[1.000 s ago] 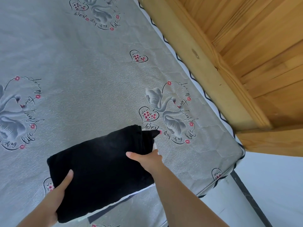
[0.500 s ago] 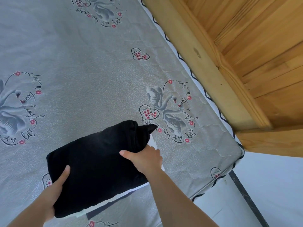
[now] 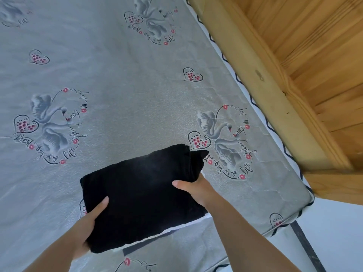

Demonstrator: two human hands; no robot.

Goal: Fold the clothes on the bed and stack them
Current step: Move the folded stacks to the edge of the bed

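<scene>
I see folded black garment (image 3: 141, 195) near bed's (image 3: 117, 85) right front corner, white cloth edge (image 3: 184, 225) beneath. Left hand (image 3: 88, 222) grasps its near left corner, thumb on top. Right hand (image 3: 194, 188) grasps right end; fingers hidden underneath.

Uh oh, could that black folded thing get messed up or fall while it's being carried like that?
Maybe. The hands, left hand and right hand, grip the folded black garment only at its two ends, so the unsupported middle could sag and the folds might open.

A loose flap at its far right corner sticks out and could flop open when it is set down.

It is also near the corner of the bed, so it might slip to the floor if put down too close to the edge.
</scene>
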